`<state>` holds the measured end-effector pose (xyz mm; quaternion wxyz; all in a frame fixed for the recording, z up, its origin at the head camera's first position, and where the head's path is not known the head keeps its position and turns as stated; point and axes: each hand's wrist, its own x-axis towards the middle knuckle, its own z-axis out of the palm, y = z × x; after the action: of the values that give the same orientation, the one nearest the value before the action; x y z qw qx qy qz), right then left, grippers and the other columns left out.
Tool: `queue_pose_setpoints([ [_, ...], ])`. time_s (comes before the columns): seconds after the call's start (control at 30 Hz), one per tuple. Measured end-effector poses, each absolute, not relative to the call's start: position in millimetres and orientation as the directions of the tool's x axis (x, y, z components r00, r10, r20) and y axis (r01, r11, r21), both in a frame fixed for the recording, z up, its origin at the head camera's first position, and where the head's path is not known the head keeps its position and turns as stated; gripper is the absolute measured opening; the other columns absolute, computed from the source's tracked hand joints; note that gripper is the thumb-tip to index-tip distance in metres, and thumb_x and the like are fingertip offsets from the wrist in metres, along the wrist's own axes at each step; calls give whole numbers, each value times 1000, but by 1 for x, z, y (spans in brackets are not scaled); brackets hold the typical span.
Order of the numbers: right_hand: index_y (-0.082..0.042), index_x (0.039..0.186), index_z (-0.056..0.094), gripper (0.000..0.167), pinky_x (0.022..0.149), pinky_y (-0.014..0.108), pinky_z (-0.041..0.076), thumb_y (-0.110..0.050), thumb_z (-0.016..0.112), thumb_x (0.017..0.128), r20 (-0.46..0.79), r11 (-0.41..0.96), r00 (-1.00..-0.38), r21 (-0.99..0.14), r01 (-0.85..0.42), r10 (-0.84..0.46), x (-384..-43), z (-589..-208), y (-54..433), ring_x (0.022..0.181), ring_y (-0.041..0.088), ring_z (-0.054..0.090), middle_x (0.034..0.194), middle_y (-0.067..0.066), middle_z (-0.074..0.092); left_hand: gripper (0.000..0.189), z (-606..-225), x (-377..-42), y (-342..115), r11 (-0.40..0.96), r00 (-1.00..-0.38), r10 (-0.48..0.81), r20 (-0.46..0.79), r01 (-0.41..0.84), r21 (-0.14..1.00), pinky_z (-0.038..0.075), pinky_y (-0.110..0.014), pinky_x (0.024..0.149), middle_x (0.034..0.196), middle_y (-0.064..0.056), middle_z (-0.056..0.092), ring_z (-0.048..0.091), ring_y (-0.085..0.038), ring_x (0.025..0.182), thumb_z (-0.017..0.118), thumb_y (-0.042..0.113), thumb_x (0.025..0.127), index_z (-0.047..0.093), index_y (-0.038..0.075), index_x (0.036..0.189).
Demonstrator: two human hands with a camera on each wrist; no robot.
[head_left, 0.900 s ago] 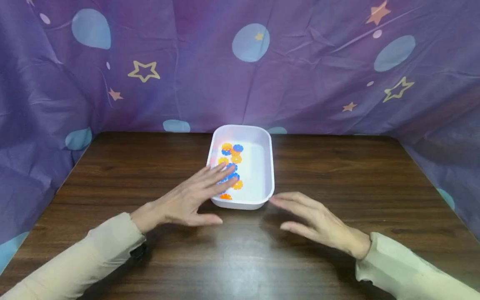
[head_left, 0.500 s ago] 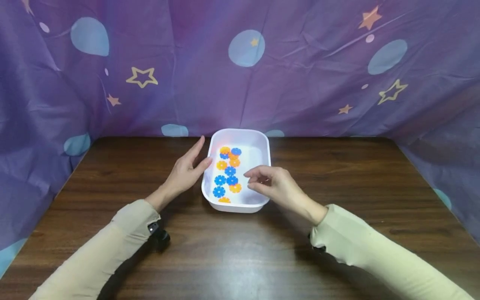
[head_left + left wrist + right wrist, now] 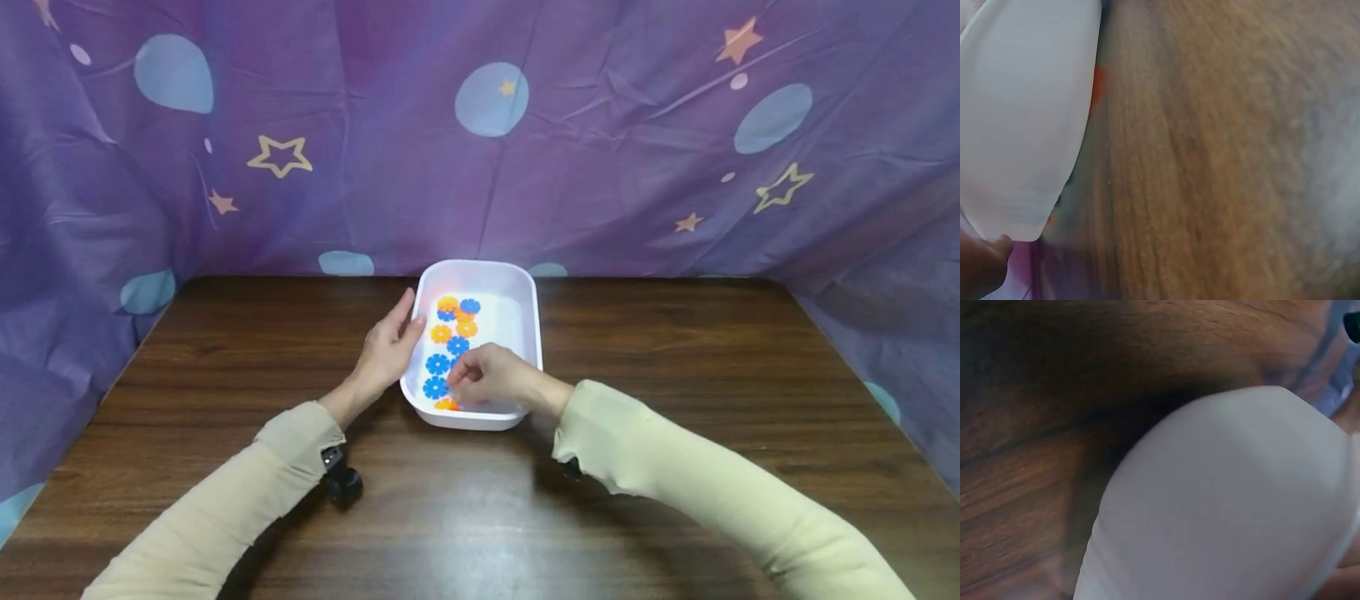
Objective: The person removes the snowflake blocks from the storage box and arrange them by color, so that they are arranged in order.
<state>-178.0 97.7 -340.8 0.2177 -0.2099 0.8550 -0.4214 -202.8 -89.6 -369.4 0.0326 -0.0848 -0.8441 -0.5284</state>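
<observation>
A white plastic tray (image 3: pixel 528 333) stands on the table with several blue snowflake discs (image 3: pixel 436 387) and orange snowflake discs (image 3: pixel 441 333) lying along its left side. My left hand (image 3: pixel 382 350) grips the tray's left wall, thumb over the rim and fingers outside. In the left wrist view, part of that hand (image 3: pixel 982 265) shows against the tray's outer wall (image 3: pixel 1029 112). Inside the tray, my right hand (image 3: pixel 487 375) reaches down with bent fingers over the near discs. Whether it pinches one is hidden. The tray's outer wall (image 3: pixel 1222 500) fills much of the right wrist view.
The tray rests on a dark wooden table (image 3: pixel 675 358). Behind it hangs a purple curtain (image 3: pixel 600 192) printed with stars and ovals. A small black wrist camera (image 3: pixel 343 485) hangs under the left sleeve.
The left hand moved from above the discs to the tray's left rim. The right hand came from beside the tray, over its right side, down to the near discs. The tray stayed almost in place.
</observation>
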Motion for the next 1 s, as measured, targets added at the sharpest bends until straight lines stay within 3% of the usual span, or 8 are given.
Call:
queue_pose_setpoints([
  [0.3, -2, 82, 68, 7, 56, 14, 41, -4, 72, 77, -248, 687, -805, -682, -250, -540, -180, -347, 87, 59, 4, 48, 62, -3, 58, 47, -376, -201, -88, 273, -991, 95, 94, 116, 955, 20, -35, 117, 151, -13, 30, 27, -24, 140, 40, 10, 100, 31, 0, 145],
  [0.73, -6, 77, 64, 8, 60, 17, 39, -2, 72, 77, -185, 745, -796, -519, -420, -577, -180, -347, 80, 64, 9, 47, 65, -3, 53, 46, -374, -203, -86, 297, -992, 80, 101, 121, 947, 20, -35, 117, 150, -12, 32, 29, -24, 139, 40, 10, 100, 32, 0, 145],
  [1.0, -8, 76, 64, 11, 61, 17, 39, -3, 73, 74, -171, 755, -797, -481, -445, -579, -180, -349, 76, 66, 8, 47, 67, -3, 53, 46, -375, -201, -86, 307, -992, 65, 109, 124, 943, 21, -36, 117, 149, -12, 34, 30, -25, 139, 41, 9, 99, 34, 0, 144],
])
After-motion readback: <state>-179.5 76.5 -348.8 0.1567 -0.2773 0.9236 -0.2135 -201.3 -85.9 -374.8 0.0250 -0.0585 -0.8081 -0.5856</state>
